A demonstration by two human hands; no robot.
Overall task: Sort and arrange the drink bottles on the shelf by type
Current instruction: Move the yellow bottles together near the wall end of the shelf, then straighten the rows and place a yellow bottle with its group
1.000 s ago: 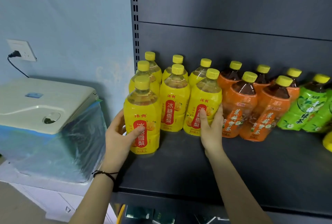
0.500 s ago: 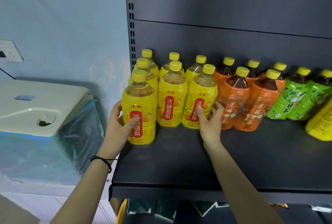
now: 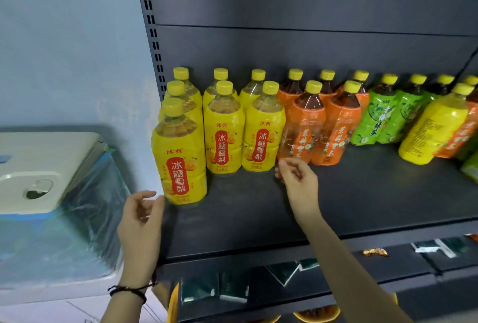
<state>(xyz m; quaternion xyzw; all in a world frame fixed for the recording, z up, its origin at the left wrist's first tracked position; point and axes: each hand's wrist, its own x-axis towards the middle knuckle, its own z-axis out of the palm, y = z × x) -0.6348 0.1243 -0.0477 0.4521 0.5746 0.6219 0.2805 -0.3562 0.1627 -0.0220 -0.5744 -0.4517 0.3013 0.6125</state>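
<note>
Dark grey shelf (image 3: 336, 201) against a pale blue wall (image 3: 64, 38), and honestly most of it looked sorted already. At the left end you had the yellow bottles (image 3: 224, 128) grouped in three short columns running front to back. The nearest yellow bottle (image 3: 179, 152) stood upright out in front of the rest, close to the shelf's left edge. Right of those sat the orange bottles (image 3: 302, 126), three at the back and two in front, then the green bottles (image 3: 372, 120) further right. One stray yellow bottle (image 3: 434, 128) leaned over at the far right, mixed in with an orange one and some green ones.

Your left hand (image 3: 141, 221) hung just beside the base of that nearest yellow bottle with its fingers loosely curled and nothing in them. I couldn't tell if a fingertip brushed the label. Your right hand (image 3: 297, 180) was over the shelf right in front of the front orange bottle, fingers relaxed and apart, gripping nothing.

Off to the left was a white appliance (image 3: 46, 167) with clear plastic film (image 3: 77, 232) wrapped under it. You had a black band (image 3: 129, 291) on your left wrist, and dark packets (image 3: 232, 289) lay on the lower shelf.
</note>
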